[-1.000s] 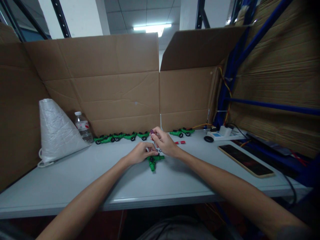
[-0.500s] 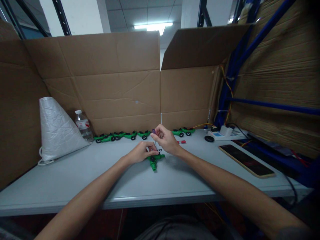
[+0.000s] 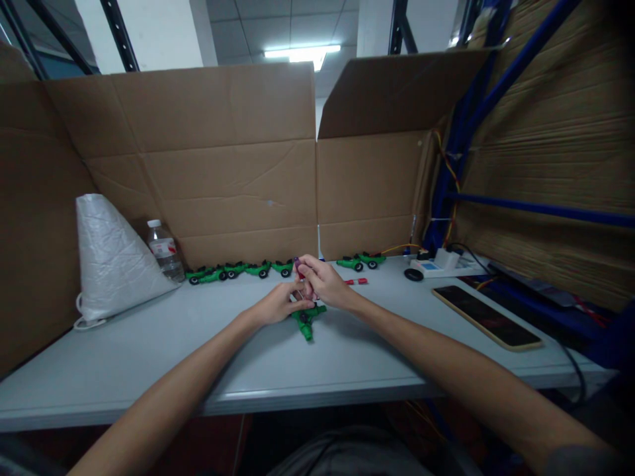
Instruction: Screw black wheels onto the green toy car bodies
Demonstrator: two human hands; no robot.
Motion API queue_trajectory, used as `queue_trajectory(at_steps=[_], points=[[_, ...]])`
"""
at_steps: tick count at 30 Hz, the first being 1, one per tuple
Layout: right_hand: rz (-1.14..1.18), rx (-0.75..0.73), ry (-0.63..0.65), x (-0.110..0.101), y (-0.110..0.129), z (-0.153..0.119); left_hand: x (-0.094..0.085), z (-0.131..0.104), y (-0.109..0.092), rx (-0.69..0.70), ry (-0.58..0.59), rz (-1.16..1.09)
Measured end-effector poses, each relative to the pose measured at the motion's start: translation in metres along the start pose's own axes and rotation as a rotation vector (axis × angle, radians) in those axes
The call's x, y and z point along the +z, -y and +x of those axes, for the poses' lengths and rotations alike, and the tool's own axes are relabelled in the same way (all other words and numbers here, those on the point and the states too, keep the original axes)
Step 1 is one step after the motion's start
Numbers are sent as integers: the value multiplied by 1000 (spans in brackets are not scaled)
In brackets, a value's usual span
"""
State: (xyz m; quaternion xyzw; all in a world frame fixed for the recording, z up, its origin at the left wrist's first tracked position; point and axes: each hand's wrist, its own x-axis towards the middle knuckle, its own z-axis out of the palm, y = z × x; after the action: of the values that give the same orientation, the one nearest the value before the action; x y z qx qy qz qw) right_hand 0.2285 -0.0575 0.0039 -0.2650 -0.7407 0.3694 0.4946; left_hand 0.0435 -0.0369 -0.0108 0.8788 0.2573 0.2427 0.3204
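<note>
A: Which step's in hand?
B: Viewed from my end, I'd class it as a fastening step: R hand (image 3: 325, 284) carries a purple-handled tool (image 3: 297, 262) above the far side of the green part (image 3: 305, 322). Tip's hidden among the fingers, so I can't confirm engagement.
A: Pos. of green part?
B: On the bench (image 3: 208, 350), approx. ctr., just near of both hands, w/ its narrow end pointing near. Ref.: green cars (image 3: 258, 270) line the far edge; a red piece (image 3: 362, 281) lies to the right.
A: R hand state?
B: Thumb & fingers together, clamped on the tool's handle.
A: L hand (image 3: 284, 303)?
B: Fingers curled, thumb extended along the part's far left side. Clamped or merely resting, I can't tell; the contact's too small.
A: Next move req's?
B: My judgement: brace the part w/ L hand, align the tool, then turn it w/ light downward pressure. Caution: tip may slip off if the part shifts.
</note>
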Motion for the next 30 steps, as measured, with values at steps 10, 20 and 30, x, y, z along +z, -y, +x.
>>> queue_trajectory(at_steps=[10,20,30], points=[[-38,-47,-111,3,2,-3,2,1,9,-33,-1,-41],[169,23,8,-2,-1,3,0,2,4,-13,32,-105],[202,73,116,-7,8,2,2,1,3,-18,19,-117]])
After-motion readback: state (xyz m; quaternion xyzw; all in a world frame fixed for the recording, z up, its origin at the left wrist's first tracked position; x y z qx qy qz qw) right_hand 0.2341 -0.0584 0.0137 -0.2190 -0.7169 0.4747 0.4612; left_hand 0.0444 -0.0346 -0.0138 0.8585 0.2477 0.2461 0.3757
